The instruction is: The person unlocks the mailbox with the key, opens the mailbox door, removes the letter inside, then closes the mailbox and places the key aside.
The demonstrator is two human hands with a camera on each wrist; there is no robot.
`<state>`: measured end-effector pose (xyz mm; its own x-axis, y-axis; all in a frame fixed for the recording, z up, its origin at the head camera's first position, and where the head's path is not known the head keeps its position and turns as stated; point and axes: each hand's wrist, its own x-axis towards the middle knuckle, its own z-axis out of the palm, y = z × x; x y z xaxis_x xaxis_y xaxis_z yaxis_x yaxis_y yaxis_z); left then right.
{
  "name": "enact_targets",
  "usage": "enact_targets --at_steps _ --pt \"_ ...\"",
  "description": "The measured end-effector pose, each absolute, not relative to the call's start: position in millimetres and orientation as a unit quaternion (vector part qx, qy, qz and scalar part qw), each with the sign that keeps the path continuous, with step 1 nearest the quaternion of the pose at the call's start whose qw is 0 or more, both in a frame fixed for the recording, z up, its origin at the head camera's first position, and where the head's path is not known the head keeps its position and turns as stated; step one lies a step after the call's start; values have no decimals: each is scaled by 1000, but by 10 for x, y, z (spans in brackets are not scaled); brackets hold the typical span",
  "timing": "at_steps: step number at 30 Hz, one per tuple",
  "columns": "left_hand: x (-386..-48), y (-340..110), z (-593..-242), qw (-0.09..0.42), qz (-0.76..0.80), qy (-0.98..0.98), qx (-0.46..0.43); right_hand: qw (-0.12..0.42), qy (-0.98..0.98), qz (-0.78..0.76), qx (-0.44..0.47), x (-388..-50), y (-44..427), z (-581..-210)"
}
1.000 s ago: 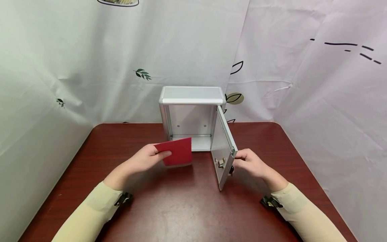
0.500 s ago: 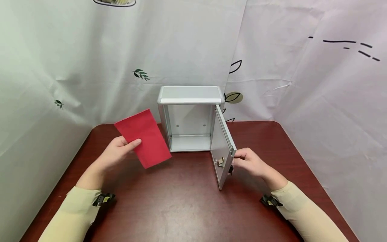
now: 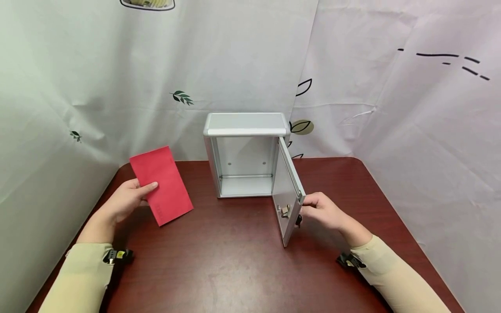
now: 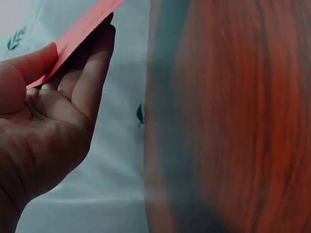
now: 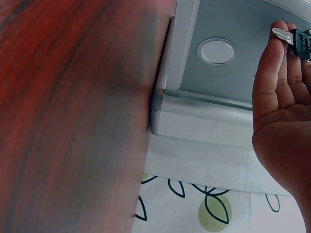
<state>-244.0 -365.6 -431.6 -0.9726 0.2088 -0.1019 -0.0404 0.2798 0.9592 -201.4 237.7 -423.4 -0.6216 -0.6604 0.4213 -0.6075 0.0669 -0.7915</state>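
Where the left hand (image 3: 124, 201) pinches, red paper (image 3: 167, 187) lies beneath the thumb (image 3: 149, 188).

- Cabinet (image 3: 246, 124) stands on the table (image 3: 242, 269), toward its far edge; backdrop (image 3: 235, 52) behind.
- Door (image 3: 288, 191) stands ajar at the cabinet's right side, extending toward the person.
- Lock (image 3: 284, 211) sits on the door's inner face, near its free edge; key (image 3: 299, 221) at the outer face.
- Right hand (image 3: 322, 211) lies right of the door, beside the key.
- Packet (image 3: 168, 200) is in the left hand (image 3: 127, 198), left of the cabinet and apart from it.
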Motion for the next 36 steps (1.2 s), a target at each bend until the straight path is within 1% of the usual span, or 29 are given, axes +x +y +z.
enact_targets --at_steps 6,15,21,24,31,36 --pt "-2481 -3820 -4444 112 598 793 24 29 729 -529 -434 -2020 2382 -4241" --pt "-2539 -3981 -4559 172 607 775 -22 28 732 -527 -431 -2002 2376 -4231" --pt "-2538 -4011 -4572 187 587 787 -37 27 733 -528 -428 -1989 2362 -4218" --pt "-2519 -3993 -4541 177 551 814 -56 26 731 -530 -430 -1983 2358 -4219" --pt "-2502 -3909 -4460 109 424 892 -111 30 728 -534 -429 -1983 2357 -4212" --pt "-2500 -3894 -4430 100 352 924 -107 32 728 -531 -432 -1996 2365 -4208"
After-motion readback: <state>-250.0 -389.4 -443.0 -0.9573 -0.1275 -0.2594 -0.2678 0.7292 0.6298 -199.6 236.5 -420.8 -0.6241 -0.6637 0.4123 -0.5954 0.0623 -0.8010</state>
